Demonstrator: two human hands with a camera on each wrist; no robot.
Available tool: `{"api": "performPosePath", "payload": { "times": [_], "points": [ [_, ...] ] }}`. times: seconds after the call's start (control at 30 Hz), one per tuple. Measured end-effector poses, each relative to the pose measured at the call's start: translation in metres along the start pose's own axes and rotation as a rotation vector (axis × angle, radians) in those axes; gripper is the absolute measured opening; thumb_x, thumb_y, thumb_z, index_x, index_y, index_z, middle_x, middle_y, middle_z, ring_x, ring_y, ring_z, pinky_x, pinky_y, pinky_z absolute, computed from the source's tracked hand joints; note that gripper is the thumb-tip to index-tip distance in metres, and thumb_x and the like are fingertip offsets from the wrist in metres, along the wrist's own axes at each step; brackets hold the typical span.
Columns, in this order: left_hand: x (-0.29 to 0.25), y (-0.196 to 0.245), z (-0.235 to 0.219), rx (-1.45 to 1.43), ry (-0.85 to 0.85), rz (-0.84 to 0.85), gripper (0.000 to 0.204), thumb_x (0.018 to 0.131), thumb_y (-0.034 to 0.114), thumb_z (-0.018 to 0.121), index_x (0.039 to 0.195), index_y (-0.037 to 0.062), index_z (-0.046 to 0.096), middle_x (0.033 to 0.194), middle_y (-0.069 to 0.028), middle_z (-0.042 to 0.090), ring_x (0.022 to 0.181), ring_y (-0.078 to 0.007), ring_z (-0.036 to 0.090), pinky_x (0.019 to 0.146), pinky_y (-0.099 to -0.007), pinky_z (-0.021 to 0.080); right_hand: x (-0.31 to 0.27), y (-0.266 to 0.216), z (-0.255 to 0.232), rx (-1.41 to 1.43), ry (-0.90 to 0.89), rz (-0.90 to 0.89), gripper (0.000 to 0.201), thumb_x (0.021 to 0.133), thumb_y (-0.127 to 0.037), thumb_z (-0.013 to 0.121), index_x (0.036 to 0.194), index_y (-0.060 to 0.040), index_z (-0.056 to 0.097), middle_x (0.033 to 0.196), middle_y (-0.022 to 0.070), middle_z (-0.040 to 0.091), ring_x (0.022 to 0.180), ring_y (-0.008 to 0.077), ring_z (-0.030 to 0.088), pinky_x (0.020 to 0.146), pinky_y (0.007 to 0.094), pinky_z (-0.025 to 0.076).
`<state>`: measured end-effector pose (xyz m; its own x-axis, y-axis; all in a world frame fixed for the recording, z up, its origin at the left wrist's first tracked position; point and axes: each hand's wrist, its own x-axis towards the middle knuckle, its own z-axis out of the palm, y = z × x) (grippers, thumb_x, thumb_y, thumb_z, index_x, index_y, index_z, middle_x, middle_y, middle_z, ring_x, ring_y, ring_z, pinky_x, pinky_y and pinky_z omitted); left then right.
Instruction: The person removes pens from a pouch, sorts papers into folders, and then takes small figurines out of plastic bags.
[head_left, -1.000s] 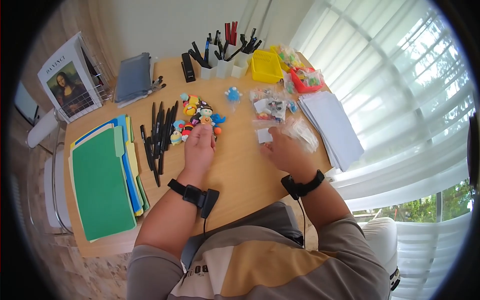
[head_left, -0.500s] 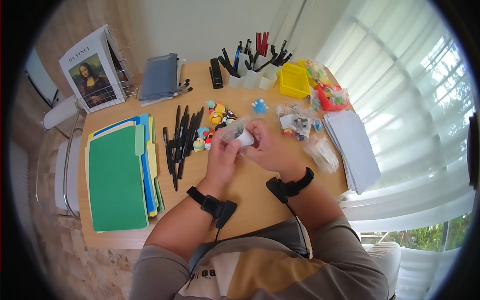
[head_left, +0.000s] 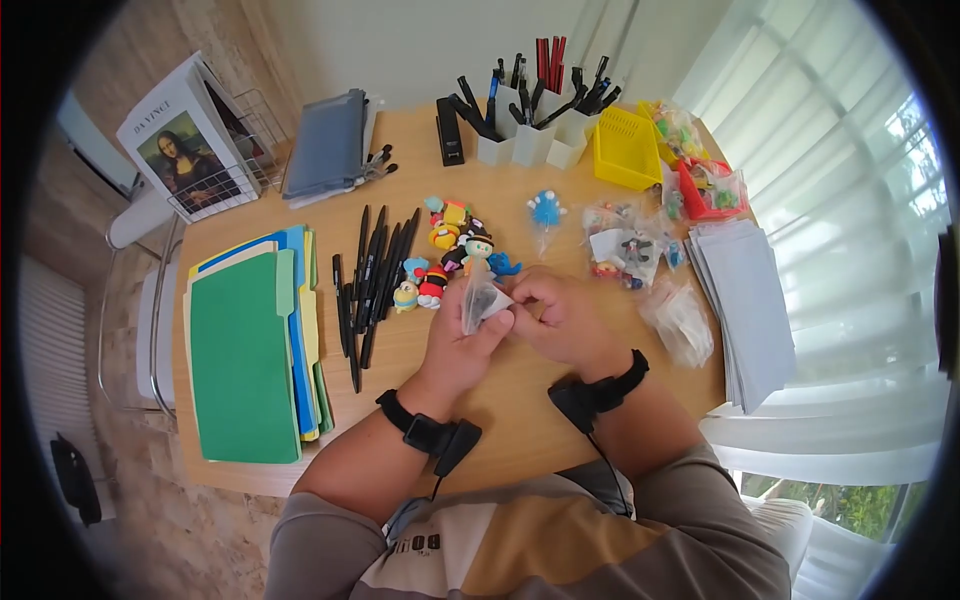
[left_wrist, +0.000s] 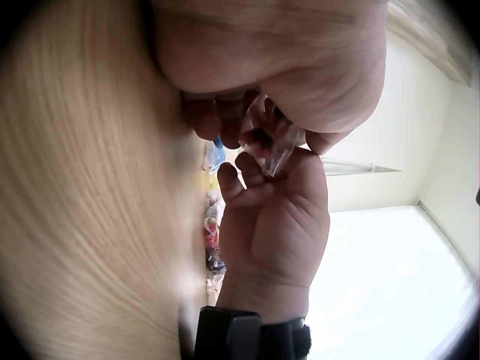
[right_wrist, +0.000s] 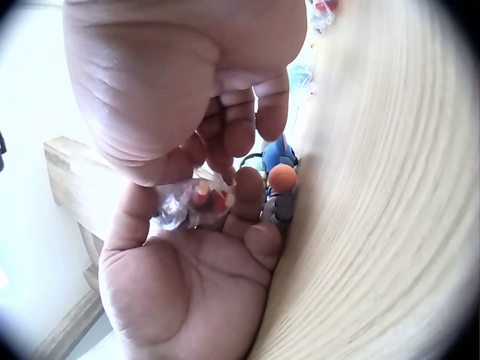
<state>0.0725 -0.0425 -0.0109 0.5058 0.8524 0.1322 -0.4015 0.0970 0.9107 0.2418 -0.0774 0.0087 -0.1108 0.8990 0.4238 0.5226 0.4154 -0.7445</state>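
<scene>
My left hand [head_left: 458, 345] grips a small clear plastic bag [head_left: 476, 302] with a white label on it, thumb on the near side. Something red and dark shows inside the bag [right_wrist: 176, 210] in the right wrist view. Beside it, my right hand [head_left: 568, 318] pinches the bag's right edge with thumb and curled fingers. Just beyond the left hand lies a pile of colourful toy figures [head_left: 478, 248], an orange ball [right_wrist: 283, 178] among them. Bagged toys [head_left: 635, 248] and a heap of clear plastic bags [head_left: 680, 322] lie right of the right hand.
Black pens [head_left: 372, 280] and coloured folders [head_left: 245, 360] lie at left. A blue toy [head_left: 546, 208] sits farther back, before the white pen holders [head_left: 530, 147] and stapler [head_left: 449, 132]. Yellow [head_left: 625, 150] and red baskets [head_left: 708, 196] stand back right, near stacked white paper [head_left: 745, 310].
My right hand has come left from the bagged toys with a small bag. The left hand has moved away from the toy pile and now holds that bag, turned more upright.
</scene>
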Motion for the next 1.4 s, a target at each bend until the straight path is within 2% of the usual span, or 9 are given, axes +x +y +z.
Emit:
{"api": "performPosePath", "payload": {
  "times": [0.17, 0.33, 0.6, 0.67, 0.73, 0.9, 1.03, 1.23, 1.4],
  "points": [
    [-0.003, -0.004, -0.003, -0.036, 0.006, -0.158, 0.031, 0.086, 0.003, 0.068, 0.113, 0.0057, 0.052, 0.098, 0.0008, 0.058, 0.087, -0.0064, 0.055, 0.077, -0.0234, 0.047, 0.002, -0.021, -0.006, 0.005, 0.202, -0.121, 0.025, 0.079, -0.012, 0.071, 0.100, -0.0024, 0.059, 0.097, 0.0160, 0.060, 0.088, 0.0330, 0.060, 0.078, 0.0373, 0.051],
    [-0.005, -0.007, -0.003, 0.213, -0.073, 0.006, 0.029, 0.082, 0.001, 0.071, 0.106, 0.0070, 0.056, 0.093, 0.0032, 0.056, 0.083, -0.0037, 0.050, 0.072, -0.0208, 0.044, 0.000, -0.027, -0.008, 0.014, 0.214, -0.220, 0.028, 0.080, -0.017, 0.071, 0.103, -0.0035, 0.062, 0.104, 0.0163, 0.057, 0.091, 0.0321, 0.059, 0.080, 0.0370, 0.050],
    [-0.003, -0.013, -0.005, 0.112, -0.185, 0.093, 0.029, 0.081, 0.001, 0.072, 0.106, 0.0054, 0.058, 0.091, 0.0026, 0.058, 0.083, -0.0050, 0.052, 0.073, -0.0218, 0.045, 0.002, -0.027, -0.008, 0.067, -0.054, -0.260, 0.030, 0.086, -0.020, 0.068, 0.109, -0.0019, 0.063, 0.113, 0.0161, 0.052, 0.100, 0.0279, 0.055, 0.088, 0.0378, 0.047],
    [-0.004, -0.013, -0.006, 0.108, -0.202, 0.122, 0.030, 0.081, 0.001, 0.072, 0.107, 0.0051, 0.058, 0.091, 0.0022, 0.059, 0.084, -0.0057, 0.053, 0.074, -0.0223, 0.046, 0.000, -0.019, 0.000, 0.073, 0.016, -0.252, 0.029, 0.081, -0.016, 0.069, 0.106, -0.0025, 0.063, 0.110, 0.0157, 0.053, 0.096, 0.0291, 0.056, 0.084, 0.0369, 0.048],
    [-0.007, -0.005, -0.004, 0.213, -0.056, -0.095, 0.032, 0.080, -0.001, 0.072, 0.108, 0.0051, 0.058, 0.092, 0.0010, 0.060, 0.085, -0.0077, 0.055, 0.076, -0.0235, 0.047, -0.001, -0.012, 0.003, 0.080, 0.084, -0.244, 0.028, 0.076, -0.011, 0.071, 0.102, -0.0032, 0.064, 0.107, 0.0152, 0.053, 0.092, 0.0303, 0.057, 0.081, 0.0361, 0.050],
    [-0.005, -0.006, -0.001, 0.058, -0.028, -0.056, 0.033, 0.078, -0.006, 0.068, 0.108, 0.0045, 0.058, 0.091, 0.0004, 0.060, 0.084, -0.0074, 0.056, 0.074, -0.0237, 0.047, 0.002, -0.032, -0.003, 0.070, 0.078, -0.157, 0.031, 0.075, -0.007, 0.071, 0.104, -0.0030, 0.060, 0.105, 0.0156, 0.054, 0.091, 0.0303, 0.058, 0.079, 0.0352, 0.051],
    [-0.005, -0.009, -0.005, 0.097, -0.076, -0.067, 0.034, 0.078, -0.008, 0.065, 0.108, 0.0045, 0.058, 0.092, 0.0004, 0.059, 0.085, -0.0064, 0.054, 0.075, -0.0231, 0.046, 0.005, -0.031, -0.001, -0.050, 0.118, -0.244, 0.032, 0.075, -0.006, 0.071, 0.103, -0.0032, 0.058, 0.099, 0.0145, 0.056, 0.087, 0.0294, 0.059, 0.074, 0.0343, 0.051],
    [-0.004, -0.010, -0.003, 0.199, 0.016, -0.020, 0.033, 0.078, -0.010, 0.065, 0.106, 0.0056, 0.058, 0.092, 0.0007, 0.058, 0.083, -0.0065, 0.052, 0.073, -0.0222, 0.045, 0.001, -0.019, 0.002, -0.036, 0.143, -0.248, 0.019, 0.076, -0.009, 0.072, 0.087, -0.0025, 0.058, 0.087, 0.0122, 0.056, 0.076, 0.0281, 0.058, 0.067, 0.0361, 0.049],
    [-0.003, -0.009, -0.004, 0.283, 0.004, 0.015, 0.036, 0.078, -0.011, 0.061, 0.108, 0.0065, 0.053, 0.098, 0.0006, 0.055, 0.087, -0.0066, 0.051, 0.075, -0.0224, 0.045, -0.003, -0.014, -0.005, 0.021, 0.054, -0.086, 0.015, 0.081, -0.010, 0.068, 0.089, 0.0003, 0.061, 0.089, 0.0129, 0.057, 0.078, 0.0287, 0.058, 0.070, 0.0362, 0.049]
  ]
}}
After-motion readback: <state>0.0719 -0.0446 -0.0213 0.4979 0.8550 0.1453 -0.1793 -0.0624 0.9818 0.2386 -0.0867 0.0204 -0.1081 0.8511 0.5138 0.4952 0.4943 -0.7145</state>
